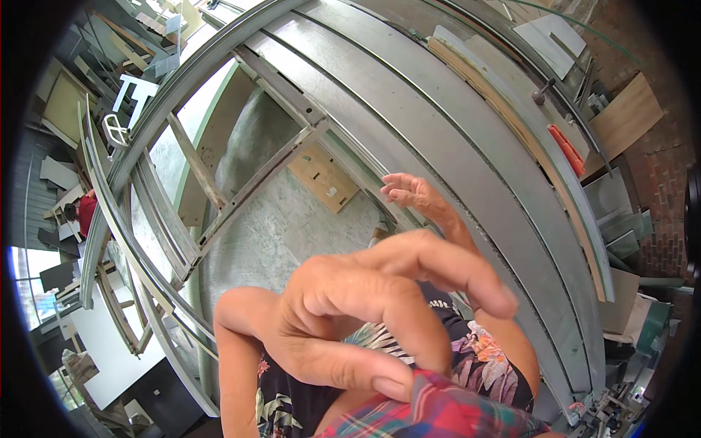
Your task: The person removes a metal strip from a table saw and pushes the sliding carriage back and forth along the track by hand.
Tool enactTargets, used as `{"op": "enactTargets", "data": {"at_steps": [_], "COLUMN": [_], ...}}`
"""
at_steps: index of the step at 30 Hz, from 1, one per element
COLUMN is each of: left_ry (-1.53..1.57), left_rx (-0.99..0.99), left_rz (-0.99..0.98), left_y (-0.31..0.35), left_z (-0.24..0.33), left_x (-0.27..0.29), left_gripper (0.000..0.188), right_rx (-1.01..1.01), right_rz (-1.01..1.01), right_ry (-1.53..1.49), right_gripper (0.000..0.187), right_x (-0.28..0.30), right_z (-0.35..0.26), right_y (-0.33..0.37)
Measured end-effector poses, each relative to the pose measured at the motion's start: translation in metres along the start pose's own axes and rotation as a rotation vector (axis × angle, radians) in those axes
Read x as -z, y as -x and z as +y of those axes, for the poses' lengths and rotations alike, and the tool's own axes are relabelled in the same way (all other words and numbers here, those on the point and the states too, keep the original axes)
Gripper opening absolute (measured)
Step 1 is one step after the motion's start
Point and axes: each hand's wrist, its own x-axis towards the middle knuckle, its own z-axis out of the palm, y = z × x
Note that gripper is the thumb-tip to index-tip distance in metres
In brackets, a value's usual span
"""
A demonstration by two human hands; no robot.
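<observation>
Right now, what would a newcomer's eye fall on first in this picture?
Probably the left hand, large in the foreground at lower centre, pinching red plaid cloth at the bottom edge. Next, perhaps, the broad grey metal surface sweeping from the top down the right side, with the right hand seen near its inner edge. A bright orange-red object stands out at upper right.

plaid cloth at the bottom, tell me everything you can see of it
The plaid cloth is red, crossed by dark blue and green bands and thin pale lines. It looks like soft, thin woven fabric. The left hand pinches its upper edge, where it rises to a small peak; from there it slopes down to both sides. It sits in front of the flowered clothing, and the picture's lower edge cuts it off, so its full shape is hidden.
</observation>
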Motion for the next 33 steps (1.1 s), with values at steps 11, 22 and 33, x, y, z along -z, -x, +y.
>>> {"op": "enactTargets", "data": {"at_steps": [11,22,33], "left_ry": [-0.742,-1.471,-1.786], "left_rx": [0.251,0.306,0.232], "left_rz": [0.335,0.616,0.479], "left_y": [-0.070,-0.013,-0.025], "left_z": [-0.108,-0.248,-0.266], "left_x": [0.143,0.288,0.293], "left_gripper": [0.024,0.013,0.015], "right_rx": [0.172,0.323,0.322], "right_rz": [0.289,0.727,1.120], "right_ry": [0.064,0.105,0.360], "right_gripper": [0.050,0.044,0.027], "right_x": [0.139,0.304,0.469], "right_z": [-0.052,-0.116,-0.129], "right_y": [0.000,-0.027,-0.093]}}
